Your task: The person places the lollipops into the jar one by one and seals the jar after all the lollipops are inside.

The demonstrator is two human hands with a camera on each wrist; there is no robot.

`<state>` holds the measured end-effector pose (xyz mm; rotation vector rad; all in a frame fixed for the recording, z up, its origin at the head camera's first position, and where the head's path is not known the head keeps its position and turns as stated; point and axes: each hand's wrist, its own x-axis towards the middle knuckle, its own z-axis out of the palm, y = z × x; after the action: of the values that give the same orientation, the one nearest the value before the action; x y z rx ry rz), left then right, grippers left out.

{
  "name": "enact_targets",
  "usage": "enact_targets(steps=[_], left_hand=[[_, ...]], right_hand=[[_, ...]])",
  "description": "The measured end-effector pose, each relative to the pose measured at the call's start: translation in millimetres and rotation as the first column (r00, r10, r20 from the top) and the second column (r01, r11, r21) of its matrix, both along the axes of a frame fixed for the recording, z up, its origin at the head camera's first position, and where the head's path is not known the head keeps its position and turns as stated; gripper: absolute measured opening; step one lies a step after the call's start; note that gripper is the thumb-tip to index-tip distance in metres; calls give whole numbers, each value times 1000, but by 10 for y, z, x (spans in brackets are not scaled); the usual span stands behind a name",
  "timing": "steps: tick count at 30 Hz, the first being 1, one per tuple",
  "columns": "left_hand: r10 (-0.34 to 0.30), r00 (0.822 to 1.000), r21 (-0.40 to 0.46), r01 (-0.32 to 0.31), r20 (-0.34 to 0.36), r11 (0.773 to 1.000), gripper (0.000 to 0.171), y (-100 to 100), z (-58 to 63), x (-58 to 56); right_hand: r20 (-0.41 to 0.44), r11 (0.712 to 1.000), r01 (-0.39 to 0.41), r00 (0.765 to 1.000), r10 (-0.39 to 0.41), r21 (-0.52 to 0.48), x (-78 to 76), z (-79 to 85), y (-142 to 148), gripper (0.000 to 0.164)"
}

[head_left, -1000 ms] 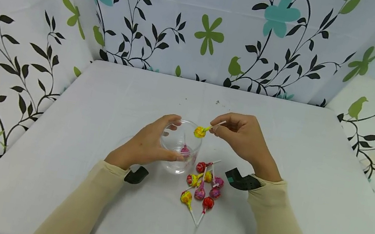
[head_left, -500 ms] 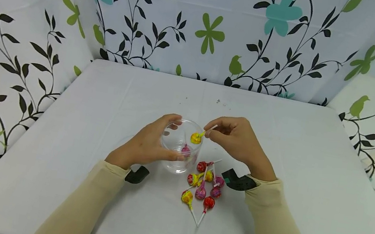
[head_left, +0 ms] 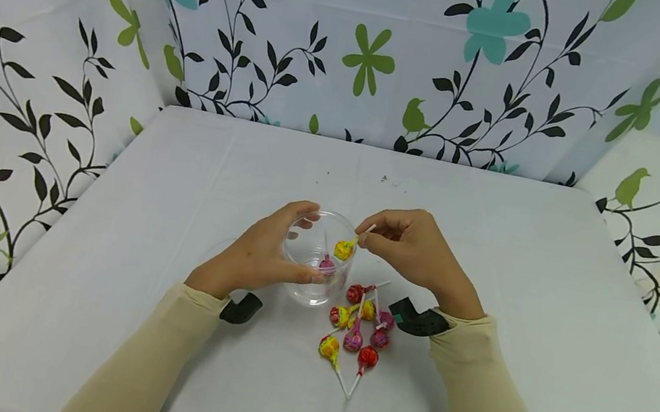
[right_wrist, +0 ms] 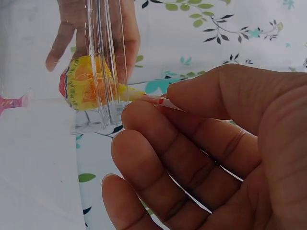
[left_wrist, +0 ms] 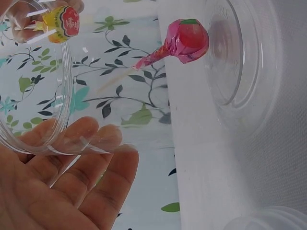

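Observation:
My left hand (head_left: 265, 251) grips a clear plastic cup (head_left: 312, 295) from its left side, with the fingers behind and the thumb in front. Inside the cup is a pink lollipop (left_wrist: 188, 41), its stick pointing toward the opening. My right hand (head_left: 420, 251) pinches the stick of a yellow lollipop (right_wrist: 88, 82) between thumb and fingertip. That lollipop's wrapped head is just inside the cup's rim (right_wrist: 106, 72), while the stick and my fingers stay outside. On the table in front of the cup lies a loose pile of lollipops, among them a red lollipop (head_left: 367, 358) and a purple lollipop (head_left: 353, 337).
A white cloth covers the table (head_left: 194, 374). Patterned curtains (head_left: 375, 22) stand behind it and along both sides. Small dark specks (head_left: 383, 179) show near the back of the table. In the left wrist view, a clear rounded plastic item (left_wrist: 268, 220) shows at the bottom edge.
My right hand has moved slightly left and down, taking the yellow lollipop's head from the cup's rim to just inside it. The left hand and cup have stayed put.

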<state>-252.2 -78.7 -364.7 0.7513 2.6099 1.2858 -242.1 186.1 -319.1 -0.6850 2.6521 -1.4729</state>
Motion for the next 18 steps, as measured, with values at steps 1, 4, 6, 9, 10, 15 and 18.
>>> enact_targets(steps=[1,4,6,9,10,15,18], left_hand=[[1,1000,0,-1,0,1000,105,-1,-2,0],[-1,1000,-1,1,-8,1000,104,-3,-5,-1],[-1,1000,1,1,-14,1000,104,-4,-6,-2],[-4,1000,1,4,-15,1000,104,-6,-5,-1],[-4,1000,0,4,-15,1000,104,-7,-6,-2],[-11,1000,1,11,-16,1000,105,-8,-18,-4],[-13,1000,2,13,-17,1000,106,-4,-20,-5]], right_hand=[[-1,1000,1,1000,-1,1,-1,1,1,12],[-3,1000,6,1000,-6,-2,-2,5,7,12],[-3,1000,12,1000,-12,-6,-3,8,15,12],[-8,1000,27,1000,-27,-9,-8,15,30,12],[-10,999,32,999,-32,-7,-12,15,36,12],[-4,998,60,998,-60,25,-35,-3,70,11],[20,996,66,998,-67,55,-54,-31,92,12]])
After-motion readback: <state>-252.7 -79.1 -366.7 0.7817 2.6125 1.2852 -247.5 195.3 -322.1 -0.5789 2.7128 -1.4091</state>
